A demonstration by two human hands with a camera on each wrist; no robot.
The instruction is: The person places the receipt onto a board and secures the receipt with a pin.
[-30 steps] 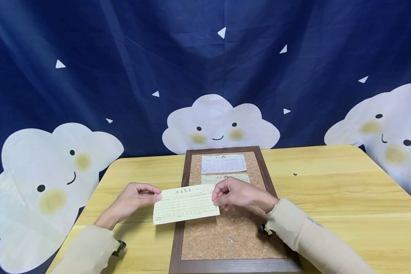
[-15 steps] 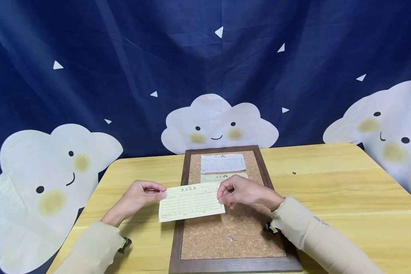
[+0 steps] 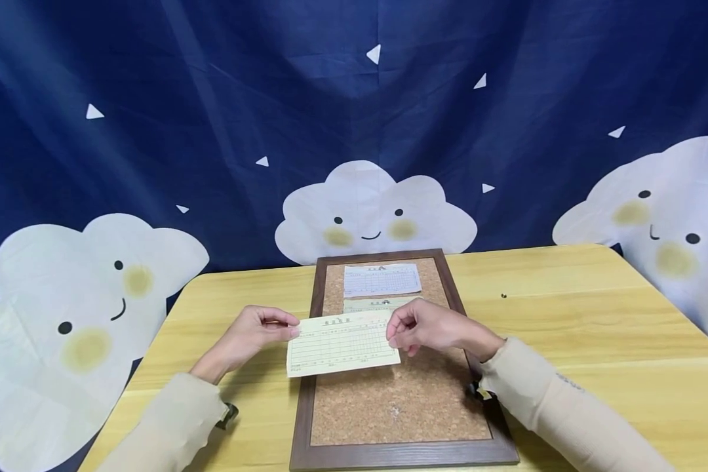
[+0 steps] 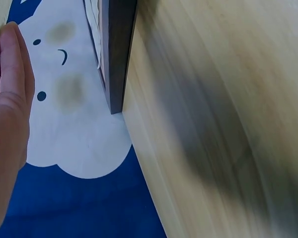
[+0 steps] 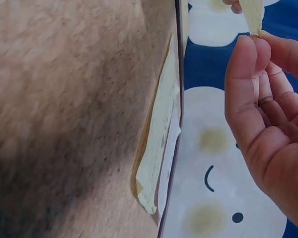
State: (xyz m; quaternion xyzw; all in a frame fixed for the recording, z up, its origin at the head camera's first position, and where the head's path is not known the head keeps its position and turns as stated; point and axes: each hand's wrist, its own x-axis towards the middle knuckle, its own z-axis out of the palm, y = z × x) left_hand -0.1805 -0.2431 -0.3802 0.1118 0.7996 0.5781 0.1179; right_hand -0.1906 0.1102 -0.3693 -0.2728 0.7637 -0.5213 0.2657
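Observation:
A pale yellow printed form (image 3: pixel 342 344) is stretched between both hands above a framed cork board (image 3: pixel 401 406). My left hand (image 3: pixel 254 334) pinches its left edge between thumb and fingers. At the right edge, my right hand (image 3: pixel 433 328) pinches the paper the same way; the right wrist view shows the fingertips meeting on the form (image 5: pixel 252 17). On the board's upper part lies a white form (image 3: pixel 382 280). Just below it a pale green form (image 3: pixel 366 305) is partly hidden by the held sheet and the right hand.
The board's dark wooden frame (image 3: pixel 404 453) lies on a light wooden table (image 3: pixel 572 341). A tiny dark object (image 3: pixel 504 295) sits on the table right of the board. Behind the table hangs a blue curtain (image 3: pixel 330 98) with white clouds.
Both hands have carried the yellow form to the right, further over the cork board. Their pinch on its edges is unchanged.

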